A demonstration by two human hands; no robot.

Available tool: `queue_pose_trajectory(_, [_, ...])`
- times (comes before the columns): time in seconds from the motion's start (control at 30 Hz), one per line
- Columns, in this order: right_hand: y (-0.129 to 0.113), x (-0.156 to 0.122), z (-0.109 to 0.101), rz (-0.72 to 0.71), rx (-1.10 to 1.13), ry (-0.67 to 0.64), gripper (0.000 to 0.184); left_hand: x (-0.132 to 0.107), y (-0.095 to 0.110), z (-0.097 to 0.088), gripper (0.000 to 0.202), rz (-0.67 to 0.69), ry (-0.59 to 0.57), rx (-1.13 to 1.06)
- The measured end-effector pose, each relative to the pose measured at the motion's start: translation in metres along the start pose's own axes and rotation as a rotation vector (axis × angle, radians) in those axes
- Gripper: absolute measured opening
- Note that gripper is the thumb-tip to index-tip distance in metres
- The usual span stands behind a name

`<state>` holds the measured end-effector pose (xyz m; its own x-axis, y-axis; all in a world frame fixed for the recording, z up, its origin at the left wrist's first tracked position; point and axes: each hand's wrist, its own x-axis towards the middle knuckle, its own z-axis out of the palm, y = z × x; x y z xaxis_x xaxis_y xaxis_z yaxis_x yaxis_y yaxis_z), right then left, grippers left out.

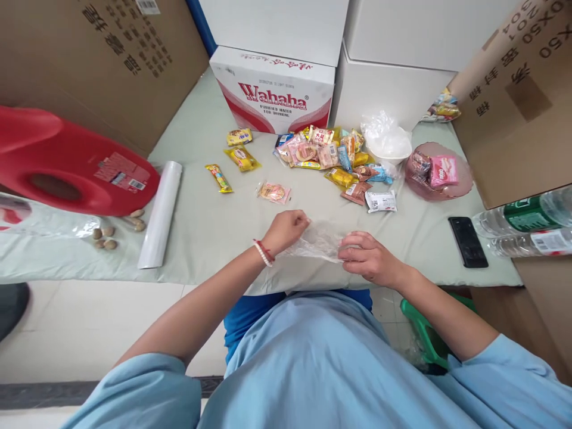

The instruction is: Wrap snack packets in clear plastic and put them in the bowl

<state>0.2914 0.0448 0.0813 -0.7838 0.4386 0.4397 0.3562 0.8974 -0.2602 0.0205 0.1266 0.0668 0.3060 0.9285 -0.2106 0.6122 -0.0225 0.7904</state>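
Head view. Your left hand [286, 229] is clenched on one end of a clear plastic bag [319, 241]. Your right hand [366, 256] pinches the other end. The bag lies at the near edge of the tabletop [205, 226], with wrapped snacks [330, 156] heaped toward the far edge. Step in hand, as judged: spreading the film. The next move calls for firm pinches and a gentle pull.

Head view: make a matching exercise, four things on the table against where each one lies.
Things:
1. clear bag
2. black phone
3. white roll
4. pink bowl

Places:
a. beside the red jug
b. held between left hand and right hand
c. right of the snack pile
d. near the bottles

Pairs: 1-b, 2-d, 3-a, 4-c.
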Motion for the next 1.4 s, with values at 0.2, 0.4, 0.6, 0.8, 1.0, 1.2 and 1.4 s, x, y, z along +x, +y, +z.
queue_pose_trajectory(0.2, [0.017, -0.045, 0.012, 0.197, -0.030, 0.084, 0.024, -0.037, -0.040, -0.021, 0.032, -0.241, 0.269, -0.490])
queue_pose_trajectory(0.4, [0.046, -0.055, 0.014, 0.468, -0.083, 0.107, 0.032, -0.060, -0.058, -0.001, 0.044, -0.344, 0.343, -0.520])
queue_pose_trajectory(0.6, [0.027, 0.009, 0.019, 0.461, 0.163, 0.120, 0.059, -0.060, -0.059, 0.019, 0.044, -0.343, 0.362, -0.398])
queue_pose_trajectory(0.8, [0.021, 0.036, 0.037, 0.273, 0.295, -0.441, 0.052, -0.061, -0.061, 0.007, 0.044, -0.350, 0.367, -0.384])
queue_pose_trajectory(1.0, [0.007, -0.022, 0.023, 0.313, 0.265, -0.365, 0.036, -0.089, -0.083, -0.022, 0.063, -0.294, 0.481, -0.065])
queue_pose_trajectory(1.2, [0.010, 0.000, 0.023, 0.478, 0.240, -0.190, 0.028, -0.092, -0.071, -0.022, 0.033, 0.265, 0.223, 0.564])
queue_pose_trajectory(1.4, [-0.003, 0.064, 0.055, 0.347, 0.268, -0.439, 0.028, -0.071, -0.074, -0.026, 0.041, 0.118, 0.005, 0.404])
